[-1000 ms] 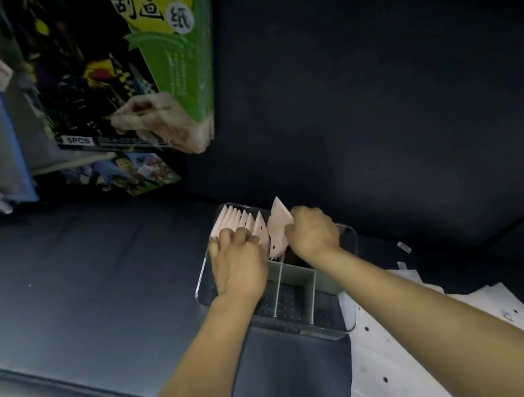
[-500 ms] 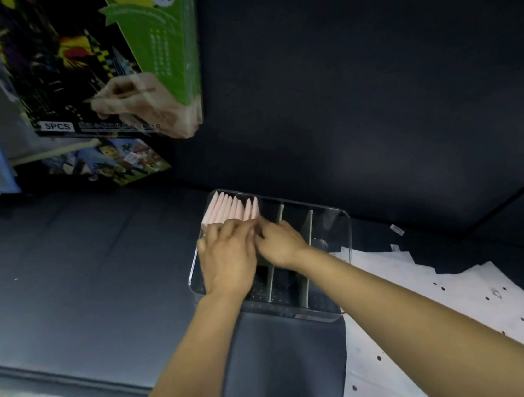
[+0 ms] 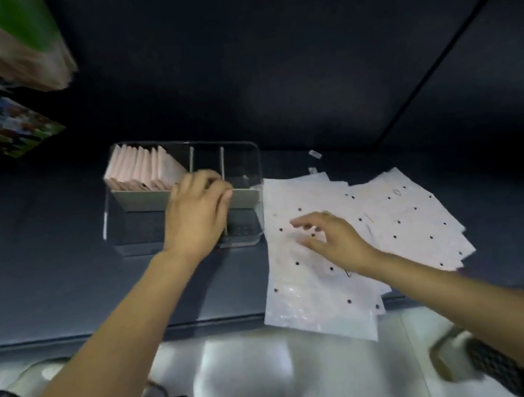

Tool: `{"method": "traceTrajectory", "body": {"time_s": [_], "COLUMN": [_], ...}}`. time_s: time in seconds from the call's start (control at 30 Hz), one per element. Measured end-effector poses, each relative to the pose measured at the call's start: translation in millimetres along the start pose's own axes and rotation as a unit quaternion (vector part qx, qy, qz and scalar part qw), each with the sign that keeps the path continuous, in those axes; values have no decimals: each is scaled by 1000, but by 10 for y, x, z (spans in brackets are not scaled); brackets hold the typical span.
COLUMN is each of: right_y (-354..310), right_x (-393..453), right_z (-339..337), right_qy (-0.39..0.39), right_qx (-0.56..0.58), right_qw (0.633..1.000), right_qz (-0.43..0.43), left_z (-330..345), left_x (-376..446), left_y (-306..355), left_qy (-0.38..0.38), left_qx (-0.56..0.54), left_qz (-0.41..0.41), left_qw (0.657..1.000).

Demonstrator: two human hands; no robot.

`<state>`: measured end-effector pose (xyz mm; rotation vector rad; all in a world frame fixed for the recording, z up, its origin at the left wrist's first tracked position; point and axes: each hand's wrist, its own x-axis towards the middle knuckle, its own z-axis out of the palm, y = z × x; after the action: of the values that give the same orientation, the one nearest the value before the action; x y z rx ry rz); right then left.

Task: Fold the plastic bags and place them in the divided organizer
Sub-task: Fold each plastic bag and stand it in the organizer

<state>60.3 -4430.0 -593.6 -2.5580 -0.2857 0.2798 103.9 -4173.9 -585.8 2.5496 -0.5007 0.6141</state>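
Note:
A clear divided organizer (image 3: 243, 161) stands on the dark surface. Its far left compartment holds several folded pink plastic bags (image 3: 141, 170) standing on edge. My left hand (image 3: 196, 213) rests on the organizer's middle divider, fingers curled over it, holding no bag. To the right lies a spread pile of flat white plastic bags with black dots (image 3: 394, 215). My right hand (image 3: 331, 239) hovers over that pile with fingers spread, and I cannot tell whether it touches the top bag.
Colourful boxed goods (image 3: 5, 131) and a green package (image 3: 19, 33) sit at the far left. A small white tag (image 3: 314, 154) lies behind the bags. The surface's front edge (image 3: 138, 330) runs below the organizer, with shoes and pale floor beneath.
My right hand left the organizer and swung right over the flat bags. The last folded bag now stands with the others. My left hand shifted right along the divider. The view tilted down.

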Motion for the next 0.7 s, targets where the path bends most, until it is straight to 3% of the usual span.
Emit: {"method": "traceTrajectory", "body": {"time_s": [0.1, 0.2, 0.27, 0.33, 0.47, 0.6, 0.7], "right_y": [481, 821, 960, 1051, 1110, 1159, 1074], "right_x": [-639, -1135, -1344, -1449, -1472, -1434, -1347], "right_z": [88, 256, 362, 430, 463, 394, 157], "right_qy": [-56, -101, -109, -96, -61, -79, -117], "right_qx": [-56, -130, -163, -186, -210, -108, 26], "right_qw": [997, 986, 981, 978, 974, 990, 993], "right_qz": [26, 5, -2, -24, -62, -53, 18], "left_z": [201, 483, 617, 694, 715, 648, 513], "left_x": [-221, -661, -980, -1223, -1357, -1270, -1093], "left_y": [477, 822, 913, 921, 892, 977, 1082], "left_qy": [-159, -409, -487, -495, -449, -432, -442], "left_qx": [-84, -56, -2, 43, 44, -11, -58], "left_qz": [52, 47, 79, 101, 87, 50, 8], "left_qw": [982, 909, 870, 862, 888, 900, 895]}}
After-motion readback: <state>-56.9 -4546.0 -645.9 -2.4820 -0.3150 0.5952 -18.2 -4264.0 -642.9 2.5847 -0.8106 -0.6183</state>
